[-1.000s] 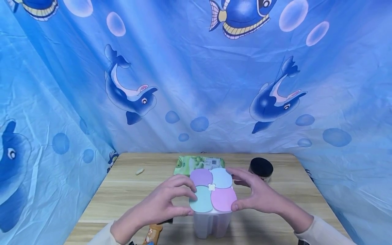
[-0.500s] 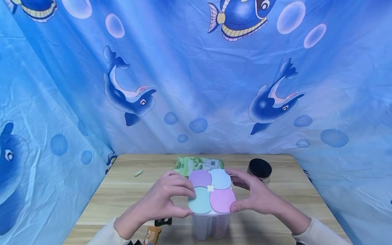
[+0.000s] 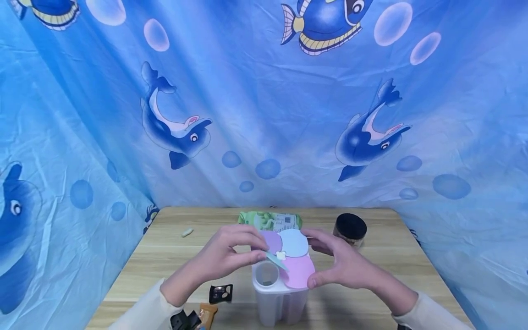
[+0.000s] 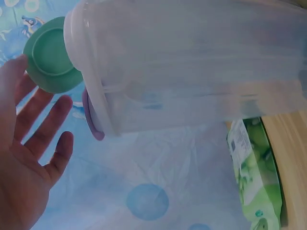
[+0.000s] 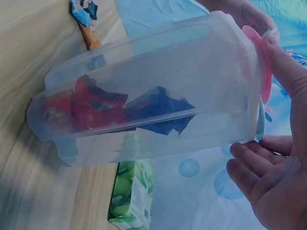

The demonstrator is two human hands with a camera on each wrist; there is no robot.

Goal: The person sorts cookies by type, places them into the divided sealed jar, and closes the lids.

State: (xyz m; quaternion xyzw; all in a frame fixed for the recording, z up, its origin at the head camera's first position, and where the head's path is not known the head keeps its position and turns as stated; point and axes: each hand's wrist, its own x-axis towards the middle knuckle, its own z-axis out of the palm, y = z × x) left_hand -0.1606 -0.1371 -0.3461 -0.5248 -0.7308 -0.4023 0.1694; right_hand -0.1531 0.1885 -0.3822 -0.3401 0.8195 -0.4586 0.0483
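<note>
A translucent container [image 3: 280,307] stands upright on the table, topped by petal-shaped lids: purple [image 3: 272,241], light blue [image 3: 294,243], pink [image 3: 299,271] and green. Between thumb and fingers my left hand [image 3: 231,253] pinches the green lid [image 3: 277,261], tilted up off a round opening [image 3: 267,274]. The left wrist view shows that lid's ringed underside [image 4: 52,53]. My right hand [image 3: 342,261] holds the top from the right, its thumb at the pink lid and its fingers by the light blue one. Red [image 5: 96,112] and blue [image 5: 160,111] wrapped packets show through the container's wall in the right wrist view.
Behind the container lies a green printed pack [image 3: 268,221]. A black-lidded jar [image 3: 350,229] stands behind my right hand. At front left are a black packet [image 3: 220,294] and an orange-brown packet [image 3: 207,315]. A small pale wrapped piece [image 3: 187,233] lies at back left.
The green lid lay flat before; my left hand has lifted it and tilted it back, uncovering the round opening. My right hand has stayed at the container's right side.
</note>
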